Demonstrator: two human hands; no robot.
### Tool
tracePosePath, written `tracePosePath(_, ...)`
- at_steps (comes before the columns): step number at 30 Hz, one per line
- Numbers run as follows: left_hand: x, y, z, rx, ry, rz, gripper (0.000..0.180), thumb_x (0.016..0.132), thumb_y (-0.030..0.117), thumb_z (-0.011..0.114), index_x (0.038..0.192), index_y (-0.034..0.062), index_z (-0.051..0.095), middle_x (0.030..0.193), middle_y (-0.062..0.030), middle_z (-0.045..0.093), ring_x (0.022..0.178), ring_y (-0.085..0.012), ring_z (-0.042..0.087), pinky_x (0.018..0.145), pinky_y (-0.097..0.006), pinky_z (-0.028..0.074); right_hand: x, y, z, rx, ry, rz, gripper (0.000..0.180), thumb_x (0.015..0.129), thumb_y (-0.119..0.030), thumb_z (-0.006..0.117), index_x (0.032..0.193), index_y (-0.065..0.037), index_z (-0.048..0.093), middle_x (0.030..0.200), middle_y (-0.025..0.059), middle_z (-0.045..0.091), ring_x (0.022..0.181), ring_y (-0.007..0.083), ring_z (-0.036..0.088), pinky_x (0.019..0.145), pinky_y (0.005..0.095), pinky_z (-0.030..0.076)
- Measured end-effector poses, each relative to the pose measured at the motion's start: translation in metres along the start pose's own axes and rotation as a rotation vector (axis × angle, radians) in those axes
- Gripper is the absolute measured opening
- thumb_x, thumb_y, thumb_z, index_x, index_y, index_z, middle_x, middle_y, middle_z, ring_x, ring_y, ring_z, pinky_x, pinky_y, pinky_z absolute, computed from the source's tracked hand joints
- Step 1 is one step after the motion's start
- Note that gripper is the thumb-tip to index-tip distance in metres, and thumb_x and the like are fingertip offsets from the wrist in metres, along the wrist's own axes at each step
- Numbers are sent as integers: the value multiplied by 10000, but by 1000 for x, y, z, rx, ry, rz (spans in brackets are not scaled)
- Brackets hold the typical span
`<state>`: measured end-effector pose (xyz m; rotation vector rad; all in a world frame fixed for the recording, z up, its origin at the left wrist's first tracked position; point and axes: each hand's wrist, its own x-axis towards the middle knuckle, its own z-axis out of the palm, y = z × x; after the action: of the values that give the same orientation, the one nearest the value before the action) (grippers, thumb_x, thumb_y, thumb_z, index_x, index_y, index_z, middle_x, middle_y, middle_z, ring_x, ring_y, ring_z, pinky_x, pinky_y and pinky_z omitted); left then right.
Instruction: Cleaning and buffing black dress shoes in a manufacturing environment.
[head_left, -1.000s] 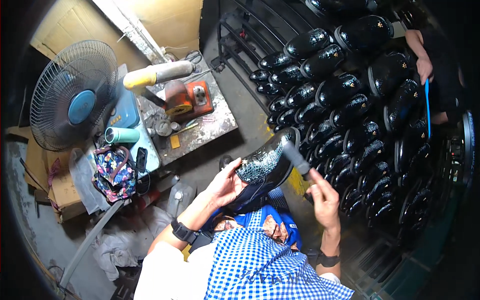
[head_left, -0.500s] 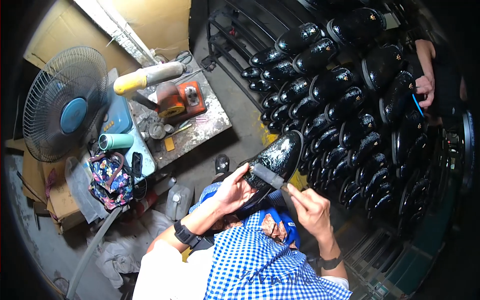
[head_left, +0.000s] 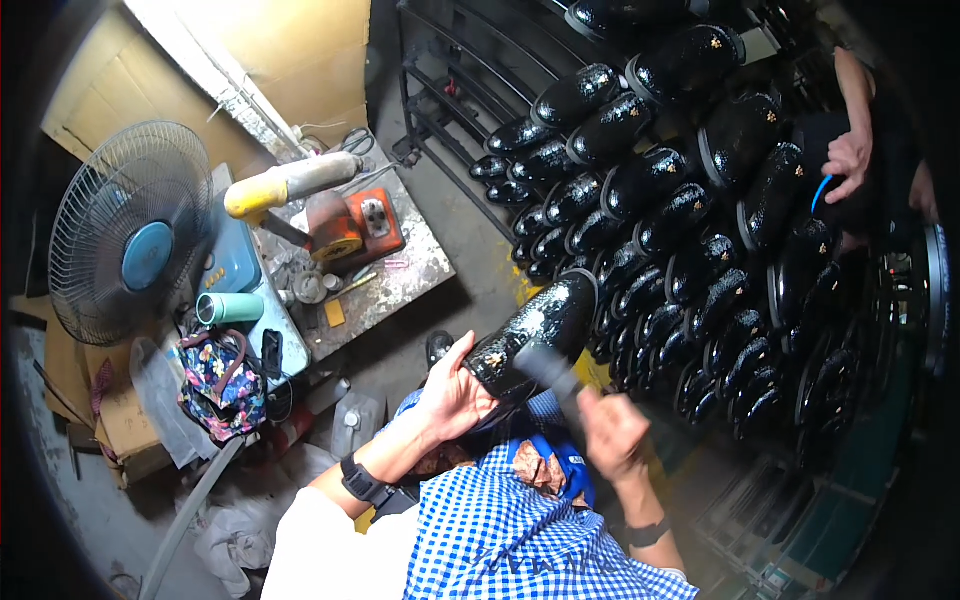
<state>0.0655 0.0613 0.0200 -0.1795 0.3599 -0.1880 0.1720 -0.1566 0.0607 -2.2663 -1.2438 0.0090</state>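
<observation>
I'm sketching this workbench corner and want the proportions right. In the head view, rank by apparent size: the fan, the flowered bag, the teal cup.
1. Fan, clearly largest.
2. Flowered bag.
3. Teal cup, smallest.
All three sit close together at the left, so nearness to the camera hardly skews this order.

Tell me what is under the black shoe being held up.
Under the black shoe the left hand cups its toe end, and the right hand holds a blurred brush against it. Below lie a blue cloth and concrete floor. The sole is hidden.
</observation>
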Motion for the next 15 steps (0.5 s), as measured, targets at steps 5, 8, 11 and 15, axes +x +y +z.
tracePosePath(5,5,3,7,146,138,58,504,889,446,332,1068,38,567,1013,-86,619,916,-181,586,828,-298,432,9,0,4,-106,221,95,283,689,-22,657,960,-104,651,665,58,531,513,202,527,448,298,434)
tracePosePath(8,11,10,-5,196,-93,-28,463,893,418,341,1094,53,544,1048,-65,605,962,-165,562,865,-310,401,9,-14,2,-69,79,-155,276,726,-2,618,989,-84,634,681,67,531,541,219,530,469,321,431)
tracePosePath(11,12,-5,19,399,86,148,376,884,329,428,1158,77,484,1121,-46,562,987,-140,541,891,-318,379,-2,6,1,-91,314,157,271,720,1,621,976,-86,639,679,72,532,552,226,539,475,321,436)
tracePosePath(15,14,-7,17,942,234,163,385,891,349,412,1110,43,490,1040,-57,541,987,-143,469,859,-283,367,-16,10,-4,-110,199,-109,271,739,12,600,1008,-16,607,728,126,539,589,261,547,506,338,434)
